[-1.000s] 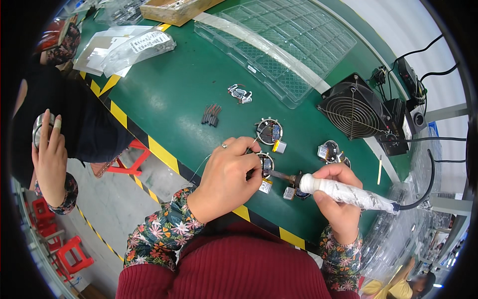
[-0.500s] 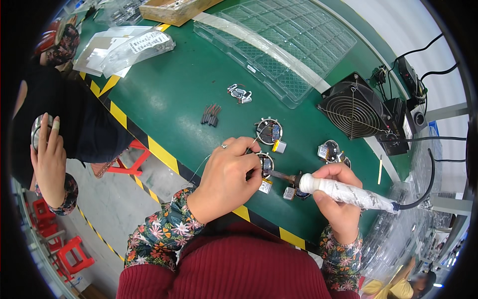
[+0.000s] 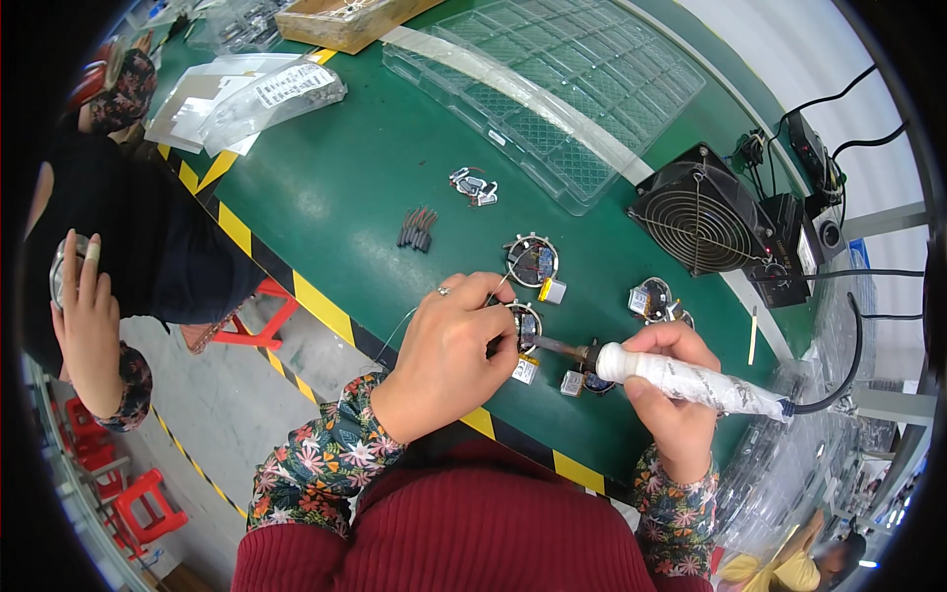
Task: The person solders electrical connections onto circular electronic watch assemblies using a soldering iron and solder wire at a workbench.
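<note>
Two hands work mid-solder at the green desk (image 3: 326, 187) edge: left hand (image 3: 444, 360) fingers pinch the round circuit board (image 3: 524, 326), right hand (image 3: 671, 395) grips the soldering iron (image 3: 681, 375), needing steady tip contact next.

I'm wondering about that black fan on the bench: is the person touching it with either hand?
No: the black fan stands apart at the back, while the right hand grips a soldering iron and the left hand steadies a small round board.
</note>
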The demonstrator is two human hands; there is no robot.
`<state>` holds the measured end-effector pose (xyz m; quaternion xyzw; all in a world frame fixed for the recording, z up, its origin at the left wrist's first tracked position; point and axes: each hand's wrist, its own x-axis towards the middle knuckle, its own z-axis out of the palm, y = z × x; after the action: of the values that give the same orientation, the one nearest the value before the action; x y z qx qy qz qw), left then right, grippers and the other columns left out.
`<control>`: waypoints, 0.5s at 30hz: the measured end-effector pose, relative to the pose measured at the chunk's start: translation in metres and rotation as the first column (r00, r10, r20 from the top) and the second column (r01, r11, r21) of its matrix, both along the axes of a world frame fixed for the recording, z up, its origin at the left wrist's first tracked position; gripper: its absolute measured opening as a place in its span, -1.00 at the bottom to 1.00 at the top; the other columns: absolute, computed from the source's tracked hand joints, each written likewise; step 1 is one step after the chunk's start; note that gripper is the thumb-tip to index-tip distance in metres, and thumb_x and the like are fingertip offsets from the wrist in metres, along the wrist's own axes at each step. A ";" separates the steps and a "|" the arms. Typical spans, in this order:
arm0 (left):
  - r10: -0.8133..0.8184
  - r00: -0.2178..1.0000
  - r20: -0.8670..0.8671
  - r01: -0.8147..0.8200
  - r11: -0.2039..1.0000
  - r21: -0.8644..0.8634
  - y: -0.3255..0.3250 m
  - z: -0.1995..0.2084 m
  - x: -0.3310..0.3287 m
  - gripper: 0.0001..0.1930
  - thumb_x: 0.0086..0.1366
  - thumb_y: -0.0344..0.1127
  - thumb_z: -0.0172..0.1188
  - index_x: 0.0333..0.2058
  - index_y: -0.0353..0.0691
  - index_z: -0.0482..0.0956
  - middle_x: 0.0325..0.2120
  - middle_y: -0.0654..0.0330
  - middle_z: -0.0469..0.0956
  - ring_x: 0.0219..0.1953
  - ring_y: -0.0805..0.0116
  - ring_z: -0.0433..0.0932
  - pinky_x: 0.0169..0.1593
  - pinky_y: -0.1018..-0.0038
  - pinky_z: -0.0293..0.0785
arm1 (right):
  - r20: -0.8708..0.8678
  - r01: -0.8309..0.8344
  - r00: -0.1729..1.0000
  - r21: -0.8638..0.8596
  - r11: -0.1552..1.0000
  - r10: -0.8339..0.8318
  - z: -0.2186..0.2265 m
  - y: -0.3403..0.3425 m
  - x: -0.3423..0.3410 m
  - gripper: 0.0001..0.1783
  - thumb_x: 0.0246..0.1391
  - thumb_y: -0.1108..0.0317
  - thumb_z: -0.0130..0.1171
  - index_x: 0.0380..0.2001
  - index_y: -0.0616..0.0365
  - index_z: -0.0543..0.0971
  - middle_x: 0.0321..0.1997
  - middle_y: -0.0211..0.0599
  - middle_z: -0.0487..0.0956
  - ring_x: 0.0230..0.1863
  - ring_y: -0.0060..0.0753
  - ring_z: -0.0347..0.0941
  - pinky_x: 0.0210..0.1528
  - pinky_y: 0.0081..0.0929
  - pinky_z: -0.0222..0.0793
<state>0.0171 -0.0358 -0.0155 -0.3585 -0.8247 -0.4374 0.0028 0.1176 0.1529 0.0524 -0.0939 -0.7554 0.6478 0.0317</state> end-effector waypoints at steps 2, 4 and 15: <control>-0.002 1.000 0.004 0.002 1.000 0.003 0.000 0.000 0.000 -0.92 -0.18 -0.53 0.19 -0.63 -0.26 0.48 -0.32 0.16 0.48 -0.38 0.18 0.46 -0.36 0.38 0.42 | 0.005 -0.011 1.000 -0.007 1.000 0.011 -0.001 0.000 0.000 -0.71 -0.15 0.61 0.13 -0.27 0.29 0.41 -0.31 -0.27 0.54 -0.31 -0.60 0.46 -0.27 -0.66 0.38; -0.001 1.000 0.003 0.001 1.000 0.004 0.000 0.000 0.000 -0.92 -0.18 -0.53 0.19 -0.63 -0.26 0.48 -0.32 0.16 0.49 -0.38 0.17 0.46 -0.36 0.38 0.42 | 0.014 -0.004 1.000 -0.017 1.000 0.004 0.000 -0.001 0.000 -0.71 -0.15 0.61 0.13 -0.27 0.29 0.41 -0.32 -0.27 0.54 -0.31 -0.60 0.46 -0.27 -0.66 0.38; 0.000 1.000 0.015 -0.001 0.999 0.036 0.001 0.002 0.000 -0.94 -0.17 -0.54 0.17 -0.65 -0.31 0.46 -0.36 0.12 0.47 -0.38 0.13 0.44 -0.34 0.32 0.40 | 0.030 0.010 0.999 -0.006 1.000 -0.010 -0.001 -0.003 -0.002 -0.71 -0.16 0.61 0.13 -0.27 0.28 0.42 -0.33 -0.29 0.53 -0.31 -0.61 0.45 -0.27 -0.65 0.38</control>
<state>0.0170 -0.0351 -0.0135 -0.3549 -0.8168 -0.4548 0.0034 0.1159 0.1501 0.0512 -0.1075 -0.7535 0.6482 0.0231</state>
